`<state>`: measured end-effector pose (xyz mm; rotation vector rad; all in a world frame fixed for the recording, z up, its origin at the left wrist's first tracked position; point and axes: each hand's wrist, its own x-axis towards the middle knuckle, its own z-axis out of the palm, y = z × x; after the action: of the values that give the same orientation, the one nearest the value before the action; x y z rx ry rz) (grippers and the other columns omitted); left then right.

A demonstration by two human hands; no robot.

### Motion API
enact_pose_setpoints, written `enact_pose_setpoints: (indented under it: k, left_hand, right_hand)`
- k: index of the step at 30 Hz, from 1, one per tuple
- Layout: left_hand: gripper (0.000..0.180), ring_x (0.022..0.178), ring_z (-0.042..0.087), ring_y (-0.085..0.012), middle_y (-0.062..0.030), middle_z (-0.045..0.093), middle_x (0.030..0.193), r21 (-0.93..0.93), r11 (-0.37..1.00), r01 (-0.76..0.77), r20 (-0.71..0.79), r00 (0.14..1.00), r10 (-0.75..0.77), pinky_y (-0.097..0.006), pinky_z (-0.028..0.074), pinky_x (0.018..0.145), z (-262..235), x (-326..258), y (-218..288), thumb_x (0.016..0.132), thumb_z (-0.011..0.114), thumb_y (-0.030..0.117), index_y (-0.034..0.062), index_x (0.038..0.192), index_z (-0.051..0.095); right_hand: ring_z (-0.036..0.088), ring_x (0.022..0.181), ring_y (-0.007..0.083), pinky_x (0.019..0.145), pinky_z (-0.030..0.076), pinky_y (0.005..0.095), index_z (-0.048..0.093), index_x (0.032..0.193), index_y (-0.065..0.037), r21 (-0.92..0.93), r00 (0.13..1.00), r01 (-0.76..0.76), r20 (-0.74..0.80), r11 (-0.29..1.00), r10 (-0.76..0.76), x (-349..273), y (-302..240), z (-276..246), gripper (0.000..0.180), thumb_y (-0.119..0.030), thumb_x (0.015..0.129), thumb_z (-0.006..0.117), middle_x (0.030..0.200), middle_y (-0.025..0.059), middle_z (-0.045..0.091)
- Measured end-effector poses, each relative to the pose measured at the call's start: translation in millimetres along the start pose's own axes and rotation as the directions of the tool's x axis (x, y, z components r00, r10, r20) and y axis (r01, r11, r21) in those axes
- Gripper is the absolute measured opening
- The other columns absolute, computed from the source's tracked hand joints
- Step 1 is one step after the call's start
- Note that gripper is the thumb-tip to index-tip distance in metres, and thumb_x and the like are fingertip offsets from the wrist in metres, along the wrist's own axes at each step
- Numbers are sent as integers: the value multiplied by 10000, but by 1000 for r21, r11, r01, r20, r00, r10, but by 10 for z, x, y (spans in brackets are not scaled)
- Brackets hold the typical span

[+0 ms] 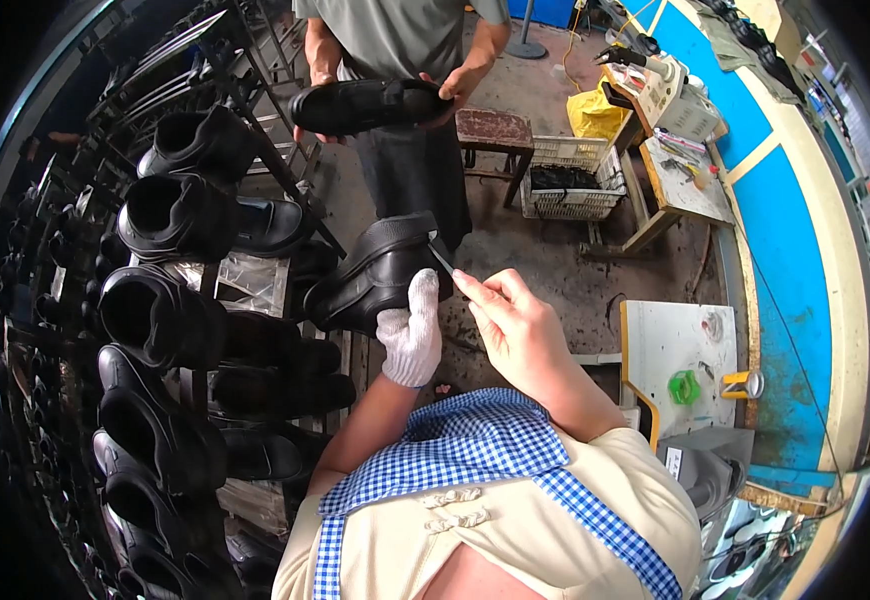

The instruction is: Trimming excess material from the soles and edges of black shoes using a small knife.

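I see my gloved left hand (411,335) gripping the boot (375,272) beside the rack (205,290), right hand (517,325) pinching a thin tool (441,256) at its heel; a slip could scratch the leather.

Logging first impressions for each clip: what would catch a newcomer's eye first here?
At centre, the gloved left hand holds up a black boot while the bare right hand puts a thin tool to its heel. Down the left side, a metal rack is filled with more black boots. At the top, another person holds a black shoe in both hands.
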<state>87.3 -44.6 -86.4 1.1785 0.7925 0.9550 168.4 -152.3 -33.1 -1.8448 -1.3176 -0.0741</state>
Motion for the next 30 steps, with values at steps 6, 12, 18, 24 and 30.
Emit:
enact_pose_setpoints:
  k: [6, 12, 18, 24, 30]
  left_hand:
    - [245, 952, 631, -103, -60, 677, 1098, -52, 997, -54, 8, 998, 55, -248, 499, 818, -21, -6, 17, 940, 638, 136, -18, 1130, 655]
    - [249, 989, 629, -118, -63, 652, 1148, -22, 999, 30, 7, 1000, -30, -263, 510, 847, -29, -17, 33, 939, 623, 88, -6, 1170, 626]
    - [247, 944, 603, -81, -48, 663, 1084, -180, 971, -158, -35, 987, 154, -240, 489, 819, 9, -5, -76, 943, 640, 156, -8, 1127, 658]
    - [288, 1047, 617, -141, -74, 630, 1195, -47, 983, -175, 58, 982, 178, -285, 501, 899, -59, -24, -93, 941, 610, 72, -1, 1219, 599]
    - [301, 1047, 610, -142, -67, 621, 1193, 10, 987, -158, 59, 986, 157, -286, 495, 894, -64, -15, -74, 943, 607, 81, 6, 1234, 582]
  right_hand:
    - [610, 604, 221, 529, 494, 324, 653, 1205, -92, -2, 999, 29, -17, 1000, -29, -4, 6, 28, 337, -20, 877, 639, 857, 99, 560]
    - [602, 590, 215, 519, 487, 318, 656, 1202, -94, 0, 999, 32, -26, 1000, -32, -2, -11, 30, 333, -22, 877, 643, 850, 95, 559]
    - [632, 614, 226, 539, 545, 326, 610, 1270, -134, -30, 999, 50, 2, 998, -50, -36, 12, 32, 412, -50, 868, 636, 880, 87, 559]
    - [630, 614, 228, 535, 542, 331, 607, 1272, -133, -26, 999, 47, -15, 999, -47, -47, 7, 38, 423, -46, 859, 640, 885, 86, 558]
    - [633, 632, 238, 541, 545, 337, 604, 1272, -126, -20, 999, 39, 9, 999, -39, -55, -2, 17, 424, -37, 858, 633, 887, 89, 557]
